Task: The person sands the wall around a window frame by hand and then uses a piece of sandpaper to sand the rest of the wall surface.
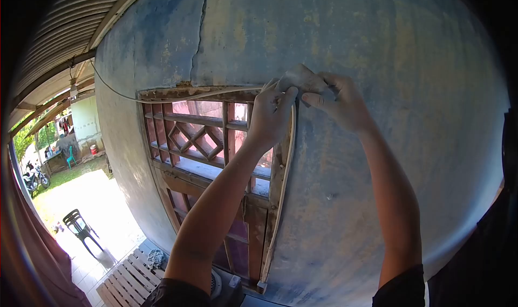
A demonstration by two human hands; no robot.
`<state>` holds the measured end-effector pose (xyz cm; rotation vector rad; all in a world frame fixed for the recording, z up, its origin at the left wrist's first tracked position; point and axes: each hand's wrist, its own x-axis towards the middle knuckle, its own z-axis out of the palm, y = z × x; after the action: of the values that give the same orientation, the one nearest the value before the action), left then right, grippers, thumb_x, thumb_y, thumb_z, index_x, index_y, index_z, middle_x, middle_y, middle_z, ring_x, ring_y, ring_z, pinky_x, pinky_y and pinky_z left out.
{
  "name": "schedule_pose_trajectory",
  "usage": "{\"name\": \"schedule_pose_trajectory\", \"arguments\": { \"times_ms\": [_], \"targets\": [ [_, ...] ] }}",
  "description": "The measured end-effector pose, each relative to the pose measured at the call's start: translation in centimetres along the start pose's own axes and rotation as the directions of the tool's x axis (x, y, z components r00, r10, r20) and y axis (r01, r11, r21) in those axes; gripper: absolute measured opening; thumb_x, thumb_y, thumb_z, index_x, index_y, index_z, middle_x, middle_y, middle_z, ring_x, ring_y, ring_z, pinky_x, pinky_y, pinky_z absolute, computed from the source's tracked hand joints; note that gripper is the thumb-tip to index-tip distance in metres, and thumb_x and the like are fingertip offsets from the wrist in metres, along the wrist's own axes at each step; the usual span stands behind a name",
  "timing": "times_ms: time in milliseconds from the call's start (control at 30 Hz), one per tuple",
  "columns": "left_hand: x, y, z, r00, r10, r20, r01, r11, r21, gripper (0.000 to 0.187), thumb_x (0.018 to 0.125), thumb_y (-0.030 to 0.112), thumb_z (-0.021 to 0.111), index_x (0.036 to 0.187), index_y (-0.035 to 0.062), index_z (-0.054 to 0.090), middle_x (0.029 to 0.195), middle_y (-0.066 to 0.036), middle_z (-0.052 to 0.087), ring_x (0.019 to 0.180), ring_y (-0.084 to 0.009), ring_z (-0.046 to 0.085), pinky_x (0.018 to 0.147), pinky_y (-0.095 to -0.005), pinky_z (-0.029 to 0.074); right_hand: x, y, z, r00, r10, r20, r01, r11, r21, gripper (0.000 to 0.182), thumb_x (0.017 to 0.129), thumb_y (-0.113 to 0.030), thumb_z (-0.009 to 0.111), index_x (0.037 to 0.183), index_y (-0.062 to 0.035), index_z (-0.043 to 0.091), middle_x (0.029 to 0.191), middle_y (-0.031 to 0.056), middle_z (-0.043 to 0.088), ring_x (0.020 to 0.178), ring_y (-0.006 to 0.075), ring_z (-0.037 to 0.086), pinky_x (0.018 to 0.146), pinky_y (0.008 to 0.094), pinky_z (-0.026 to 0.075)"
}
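the blue-grey wall [345,167] gives open room from 12 to 4 o'clock of the hands; the window frame [280,161] puts hard wooden edges at 9 and 6 o'clock. a pale cable [216,93] reaches the hands from 9 o'clock, probably light and springy, easiest guided near the frame's top corner. the 2 hands nip a grey piece [302,80] just above that corner: right hand [348,102] on its 3 o'clock side, left hand [274,113] narrowed at 8 o'clock, though i cannot tell whether it pinches the cable too. the piece looks thin, light and pliable, best held by opposite edges.
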<state>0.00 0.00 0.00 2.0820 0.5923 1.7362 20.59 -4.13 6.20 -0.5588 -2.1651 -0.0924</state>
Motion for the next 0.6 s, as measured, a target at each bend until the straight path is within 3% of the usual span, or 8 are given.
{"name": "schedule_pose_trajectory", "arguments": {
  "times_ms": [67, 100, 167, 200, 267, 400, 467, 600],
  "targets": [
    [0.5, -1.2, 0.4, 0.931, 0.342, -0.128, -0.248, 0.850, 0.464, 0.036, 0.100, 0.026, 0.068, 0.132, 0.0097, 0.064, 0.134, -0.011, 0.060, 0.126, -0.0299, 0.054, 0.111, -0.0485, 0.037, 0.4, -0.3, 0.0, 0.994, 0.041, -0.102, -0.057, 0.986, -0.157, 0.035, 0.094, -0.018, 0.078, 0.126, -0.0063, 0.072, 0.111, 0.0199, 0.078, 0.108, 0.0297, 0.075, 0.099, 0.0469, 0.055],
    [0.4, -1.6, 0.4, 0.935, 0.335, -0.120, -0.245, 0.850, 0.466, 0.036, 0.100, 0.026, 0.068, 0.132, 0.0097, 0.064, 0.134, -0.011, 0.060, 0.126, -0.0299, 0.054, 0.111, -0.0485, 0.037, 0.4, -0.2, 0.3, 0.993, 0.049, -0.105, -0.064, 0.987, -0.149, 0.035, 0.094, -0.018, 0.078, 0.126, -0.0063, 0.072, 0.111, 0.0199, 0.078, 0.108, 0.0297, 0.075, 0.099, 0.0469, 0.055],
    [0.7, -2.5, 0.8, 0.809, 0.481, -0.338, -0.114, 0.692, 0.713, 0.043, 0.096, 0.027, 0.072, 0.135, 0.0111, 0.062, 0.136, -0.010, 0.059, 0.129, -0.0324, 0.053, 0.111, -0.0490, 0.037, 0.8, 0.7, 0.2, 0.943, -0.231, -0.240, 0.092, 0.873, -0.478, 0.031, 0.097, -0.011, 0.072, 0.127, -0.0072, 0.072, 0.115, 0.0172, 0.078, 0.113, 0.0310, 0.073, 0.096, 0.0444, 0.058],
    [0.8, -2.9, 0.8, 0.805, 0.483, -0.344, -0.112, 0.693, 0.712, 0.043, 0.096, 0.027, 0.072, 0.135, 0.0111, 0.062, 0.136, -0.010, 0.059, 0.129, -0.0324, 0.053, 0.111, -0.0490, 0.037, 1.3, 1.2, 0.0, 0.943, -0.237, -0.235, 0.099, 0.871, -0.480, 0.031, 0.097, -0.011, 0.072, 0.127, -0.0072, 0.072, 0.115, 0.0172, 0.078, 0.113, 0.0310, 0.073, 0.096, 0.0444, 0.058],
    [0.6, -3.8, 0.7, 0.778, 0.548, -0.308, -0.147, 0.636, 0.758, 0.054, 0.092, 0.030, 0.076, 0.140, 0.0125, 0.059, 0.142, -0.010, 0.055, 0.134, -0.0338, 0.050, 0.112, -0.0515, 0.035, 2.2, 2.3, -0.2, 0.791, -0.563, -0.238, 0.192, 0.598, -0.778, 0.032, 0.098, -0.005, 0.067, 0.129, -0.0104, 0.071, 0.125, 0.0125, 0.076, 0.123, 0.0304, 0.069, 0.100, 0.0419, 0.059],
    [0.0, -4.9, 2.6, 0.778, 0.528, -0.341, -0.123, 0.660, 0.741, 0.070, 0.086, 0.034, 0.083, 0.147, 0.0135, 0.052, 0.153, -0.017, 0.046, 0.147, -0.0388, 0.042, 0.115, -0.0561, 0.031, 3.0, 4.6, 1.8, 0.848, -0.481, -0.222, 0.048, 0.488, -0.871, 0.036, 0.101, -0.009, 0.064, 0.136, -0.0133, 0.069, 0.143, 0.0079, 0.067, 0.141, 0.0266, 0.058, 0.116, 0.0407, 0.051],
    [-0.2, -5.4, 3.6, 0.762, 0.540, -0.356, -0.120, 0.659, 0.743, 0.071, 0.087, 0.033, 0.082, 0.147, 0.0129, 0.051, 0.154, -0.018, 0.045, 0.149, -0.0401, 0.039, 0.116, -0.0562, 0.030, 3.5, 4.6, 3.7, 0.875, -0.427, -0.228, -0.007, 0.459, -0.888, 0.040, 0.105, -0.015, 0.059, 0.144, -0.0141, 0.064, 0.156, 0.0062, 0.058, 0.151, 0.0246, 0.046, 0.127, 0.0400, 0.038],
    [-0.3, -7.4, 3.4, 0.757, 0.557, -0.341, -0.130, 0.640, 0.758, 0.070, 0.089, 0.030, 0.079, 0.149, 0.0114, 0.049, 0.157, -0.020, 0.043, 0.155, -0.0427, 0.032, 0.119, -0.0584, 0.026, 4.3, 4.4, 5.5, 0.913, -0.362, -0.188, 0.012, 0.484, -0.875, 0.043, 0.108, -0.018, 0.053, 0.151, -0.0138, 0.058, 0.162, 0.0028, 0.052, 0.155, 0.0212, 0.039, 0.132, 0.0404, 0.029]
  ]
}}
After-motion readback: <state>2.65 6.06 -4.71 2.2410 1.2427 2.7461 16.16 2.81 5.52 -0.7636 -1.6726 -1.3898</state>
